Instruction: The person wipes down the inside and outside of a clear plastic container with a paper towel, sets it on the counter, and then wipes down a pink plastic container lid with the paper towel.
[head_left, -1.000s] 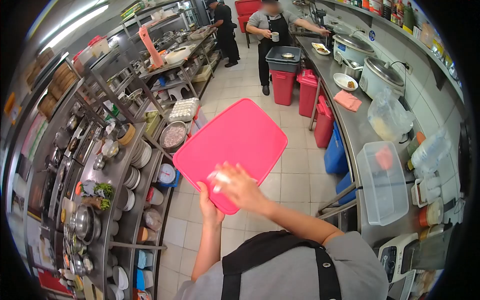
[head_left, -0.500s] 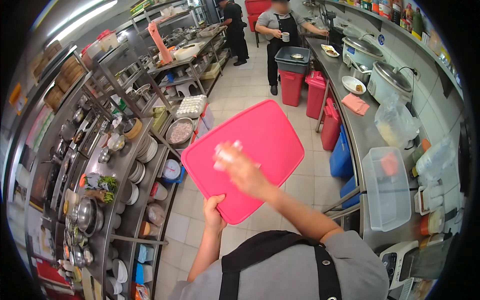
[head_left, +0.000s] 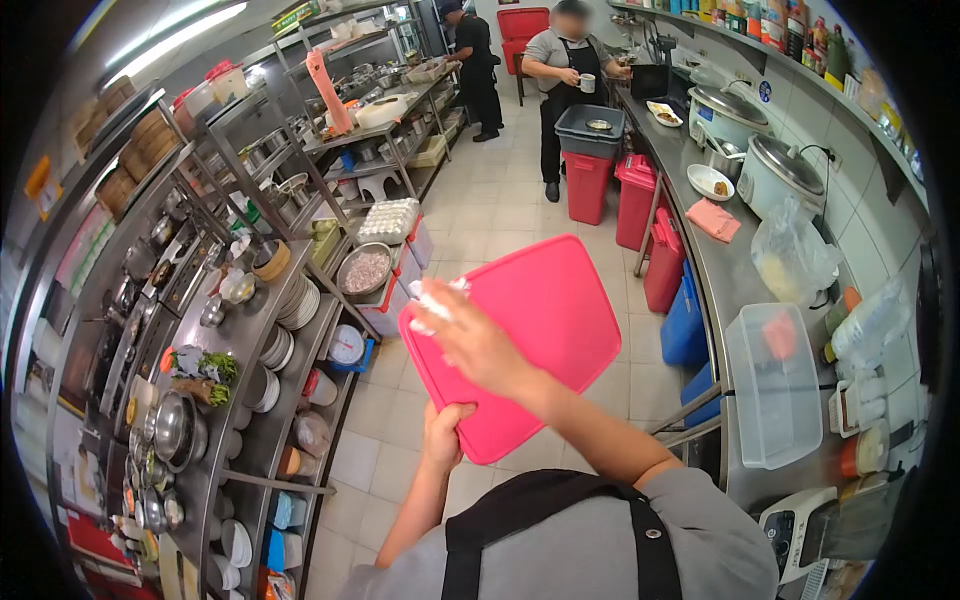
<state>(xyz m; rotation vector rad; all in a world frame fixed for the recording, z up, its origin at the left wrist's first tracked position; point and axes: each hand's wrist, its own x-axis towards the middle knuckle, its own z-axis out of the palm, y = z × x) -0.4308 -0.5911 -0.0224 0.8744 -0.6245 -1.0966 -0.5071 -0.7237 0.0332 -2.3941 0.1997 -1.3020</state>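
A pink rectangular lid is tilted in front of my body, over the tiled floor. My left hand grips its lower left edge, thumb on top and the other fingers hidden underneath. Over the lid's upper left part lies my right hand, with a crumpled white cloth or tissue pressed under its fingers. The far side of that white piece reaches the lid's left edge.
Steel shelves with bowls and plates line the left. On the right counter stand a clear plastic container, a plastic bag and cookers. Two people stand farther back, one holding a cup beside red bins.
The lid has shifted right and slightly down with my left hand. My right hand has moved up across it toward the left edge with the white cloth or tissue.
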